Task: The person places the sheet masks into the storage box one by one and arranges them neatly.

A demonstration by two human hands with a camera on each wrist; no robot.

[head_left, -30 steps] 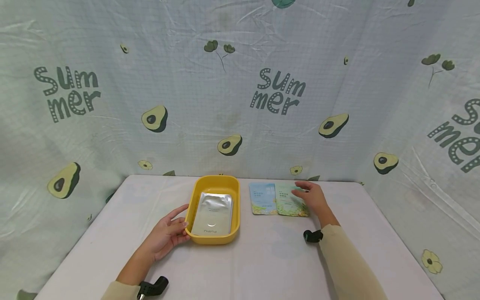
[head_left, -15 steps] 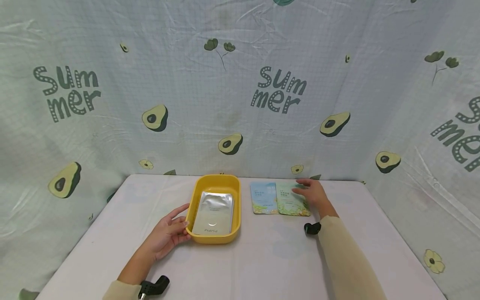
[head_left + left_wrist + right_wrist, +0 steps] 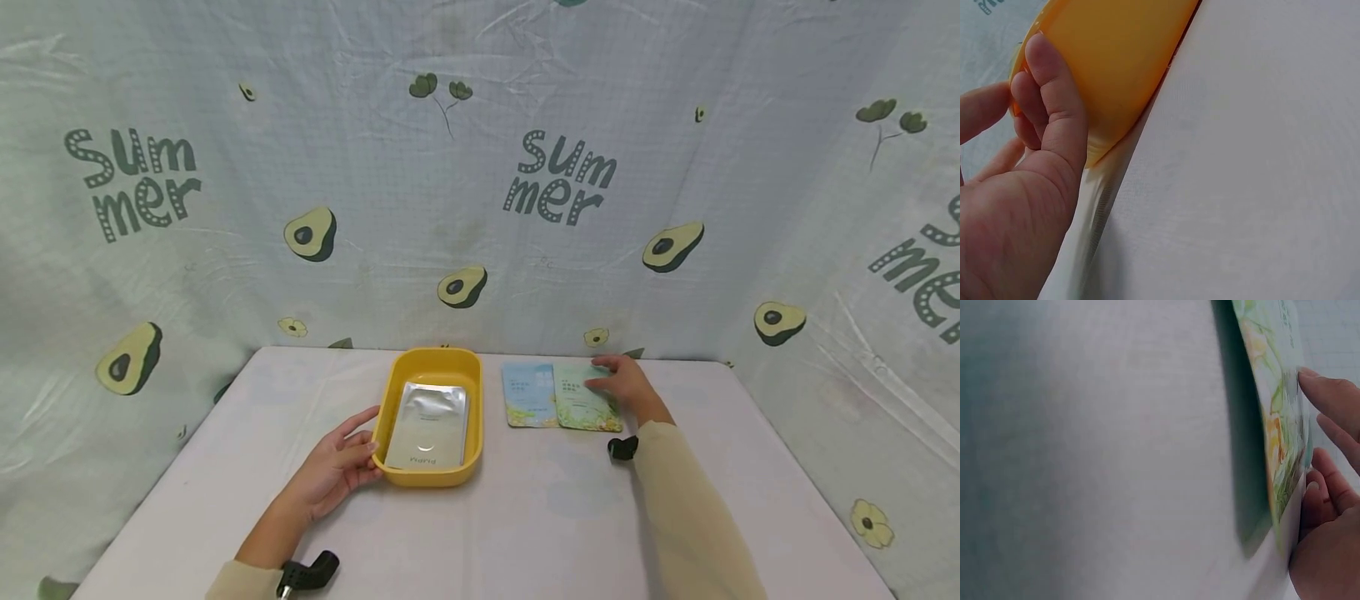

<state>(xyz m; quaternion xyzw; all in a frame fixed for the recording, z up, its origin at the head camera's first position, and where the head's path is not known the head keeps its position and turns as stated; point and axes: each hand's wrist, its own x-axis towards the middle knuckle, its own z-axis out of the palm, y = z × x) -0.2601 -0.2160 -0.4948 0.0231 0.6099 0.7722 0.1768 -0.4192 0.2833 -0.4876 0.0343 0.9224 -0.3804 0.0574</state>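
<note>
My left hand (image 3: 339,467) holds the rim of a yellow tray (image 3: 429,477) at its near left corner; in the left wrist view the fingers (image 3: 1054,94) curl at the rim. A silver-and-cream sheet mask packet (image 3: 426,433) lies in the tray. To the right, a green sheet mask packet (image 3: 581,404) with printed flowers slightly overlaps a blue one (image 3: 530,398). My right hand (image 3: 632,387) grips the green packet's right side: one fingertip is on its face, while other fingers (image 3: 1329,478) curl at its edge in the right wrist view.
A white cloth covers the table (image 3: 525,533). Behind it and along both sides hangs a pale curtain (image 3: 375,167) printed with avocados, flowers and lettering. Black wrist cameras are worn on both arms.
The head view has shifted slightly. My right forearm and its wrist camera have edged a little farther forward, while the left hand, tray and packets keep their places.
</note>
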